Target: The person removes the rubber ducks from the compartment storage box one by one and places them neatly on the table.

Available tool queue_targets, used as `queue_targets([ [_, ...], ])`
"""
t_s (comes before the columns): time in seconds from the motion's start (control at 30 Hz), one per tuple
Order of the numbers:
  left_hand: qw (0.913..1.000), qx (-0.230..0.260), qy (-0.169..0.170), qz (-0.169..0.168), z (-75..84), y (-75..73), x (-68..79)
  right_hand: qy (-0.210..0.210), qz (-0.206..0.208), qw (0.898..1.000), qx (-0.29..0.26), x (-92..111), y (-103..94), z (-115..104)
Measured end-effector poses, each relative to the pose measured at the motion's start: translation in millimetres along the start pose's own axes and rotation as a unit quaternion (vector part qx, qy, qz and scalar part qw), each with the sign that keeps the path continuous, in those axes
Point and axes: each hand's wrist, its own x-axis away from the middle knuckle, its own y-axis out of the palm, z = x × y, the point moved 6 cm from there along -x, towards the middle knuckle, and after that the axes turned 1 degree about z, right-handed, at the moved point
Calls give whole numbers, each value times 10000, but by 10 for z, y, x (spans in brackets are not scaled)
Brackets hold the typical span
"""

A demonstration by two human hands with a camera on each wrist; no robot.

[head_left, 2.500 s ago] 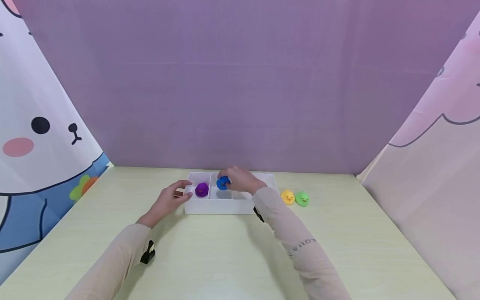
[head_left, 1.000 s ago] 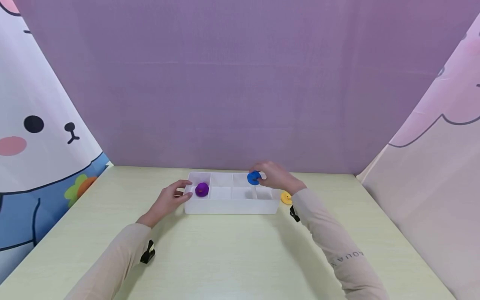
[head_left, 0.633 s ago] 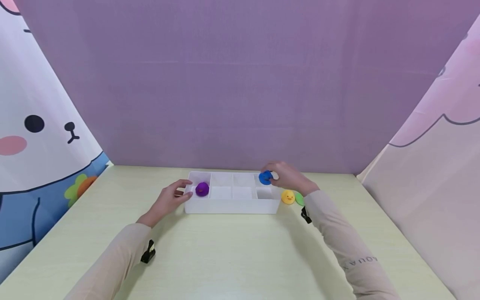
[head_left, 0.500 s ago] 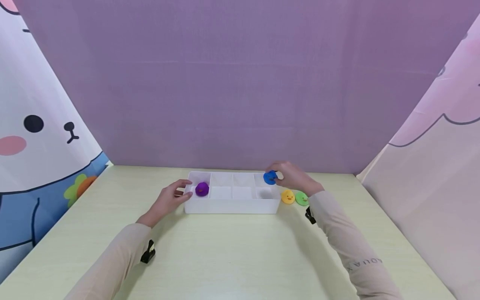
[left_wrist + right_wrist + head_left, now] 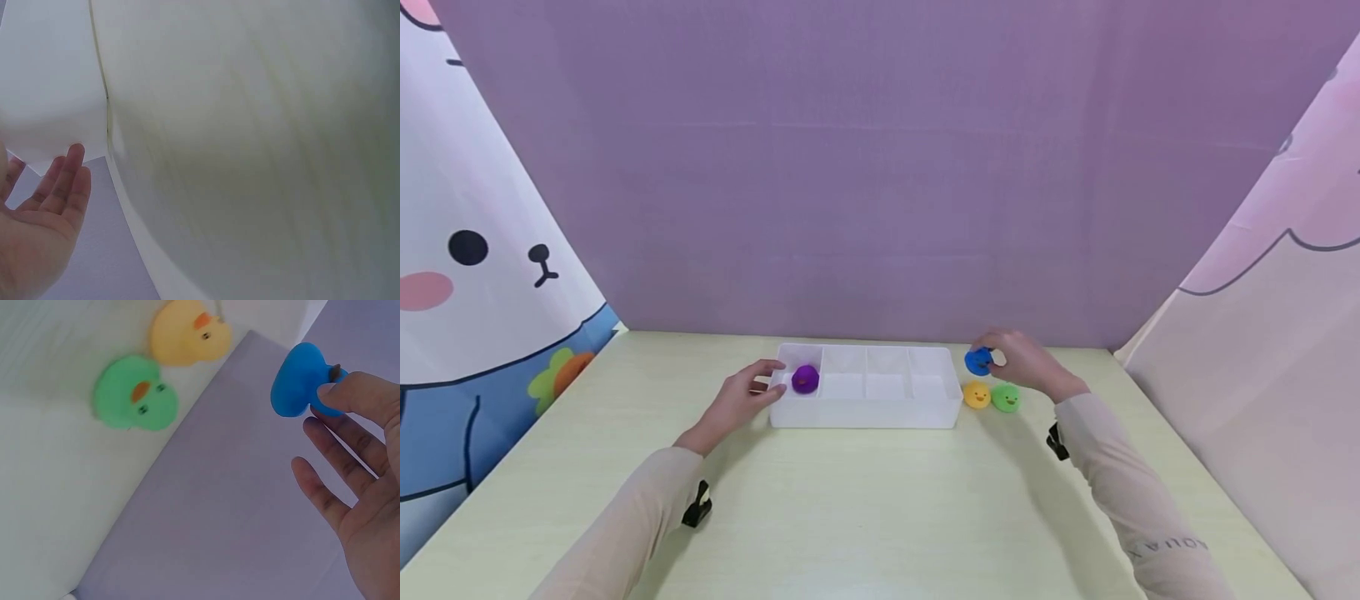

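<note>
A blue rubber duck (image 5: 300,381) is pinched by the head between thumb and fingers of my right hand (image 5: 1022,360), held up just past the right end of a white divided box (image 5: 865,413). Below it on the table sit a yellow rubber duck (image 5: 977,395) and a green rubber duck (image 5: 1006,397), side by side. In the box's leftmost compartment lies a purple duck (image 5: 805,379). My left hand (image 5: 737,404) rests its fingertips at the box's left end; the left wrist view shows those fingers (image 5: 65,187) extended against the white wall.
The pale wooden table (image 5: 850,517) ends at a purple backdrop (image 5: 880,208). Cartoon-printed cloths flank it, one on the left (image 5: 490,333) and a pinkish one on the right (image 5: 1285,375). Dividers split the box into several compartments.
My right hand has carried the blue duck rightward, from above the box's second compartment to beyond its right end. The yellow and green ducks show fully again. My left hand has stayed in place.
</note>
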Motion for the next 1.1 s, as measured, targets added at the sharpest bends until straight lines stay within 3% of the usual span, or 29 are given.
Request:
queue_targets([
  [0.57,10000,22,24,-21,34,-10,17,430,28,9991,9,412,-31,406],
  [0.83,9993,48,360,66,74,-32,50,399,152,9991,55,554,-22,537],
  [1.1,10000,41,56,28,24,-13,15,404,127,9991,50,669,12,647],
])
